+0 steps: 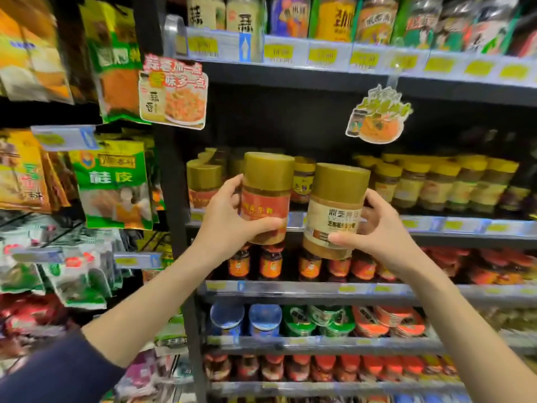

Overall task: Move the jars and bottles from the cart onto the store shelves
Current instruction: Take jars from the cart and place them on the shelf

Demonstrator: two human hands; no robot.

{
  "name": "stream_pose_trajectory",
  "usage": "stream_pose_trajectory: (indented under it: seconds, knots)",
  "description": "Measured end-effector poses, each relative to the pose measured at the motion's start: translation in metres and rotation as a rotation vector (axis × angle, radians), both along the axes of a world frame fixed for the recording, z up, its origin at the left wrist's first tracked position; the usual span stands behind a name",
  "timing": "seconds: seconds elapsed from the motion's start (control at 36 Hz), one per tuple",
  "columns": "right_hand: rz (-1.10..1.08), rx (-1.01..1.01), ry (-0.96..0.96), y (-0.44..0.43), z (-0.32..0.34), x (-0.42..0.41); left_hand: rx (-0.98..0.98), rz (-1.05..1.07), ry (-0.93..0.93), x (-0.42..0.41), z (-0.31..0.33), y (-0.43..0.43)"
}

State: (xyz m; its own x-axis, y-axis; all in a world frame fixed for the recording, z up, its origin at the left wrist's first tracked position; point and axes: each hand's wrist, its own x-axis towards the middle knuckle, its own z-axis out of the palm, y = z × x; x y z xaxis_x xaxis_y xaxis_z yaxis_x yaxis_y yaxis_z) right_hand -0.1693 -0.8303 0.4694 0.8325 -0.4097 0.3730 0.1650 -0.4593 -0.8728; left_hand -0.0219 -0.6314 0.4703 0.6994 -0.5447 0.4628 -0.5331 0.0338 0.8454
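My left hand (229, 216) grips a gold-capped jar with a red label (266, 199), held upright in front of the middle shelf (436, 225). My right hand (374, 228) grips a second gold-capped jar with a beige label (334, 210), tilted slightly, just right of the first. Both jars hang in the air at the shelf's front edge. Behind them on that shelf stand similar gold-capped jars (203, 181), with a gap between the two groups. The cart is out of view.
Yellow-capped jars (436, 184) fill the shelf's right side. Bottles line the top shelf (334, 24); red and orange jars (270, 264) sit below. Hanging packets (113, 181) cover the left rack. Two promo tags (174, 94) dangle from the upper shelf edge.
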Motion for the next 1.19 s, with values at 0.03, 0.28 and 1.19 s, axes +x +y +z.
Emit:
stream_pose_trajectory:
  seconds: [0.03, 0.28, 1.19]
  knots:
    - [0.004, -0.003, -0.004, -0.004, -0.001, 0.005, 0.004, 0.01, -0.014, 0.005, 0.0, -0.005]
    - [0.052, -0.04, -0.025, -0.031, 0.003, 0.047, -0.011, 0.096, -0.111, 0.054, -0.001, -0.037]
    - [0.166, 0.055, -0.013, -0.108, 0.006, 0.119, 0.374, 0.287, -0.187, 0.122, -0.036, -0.077]
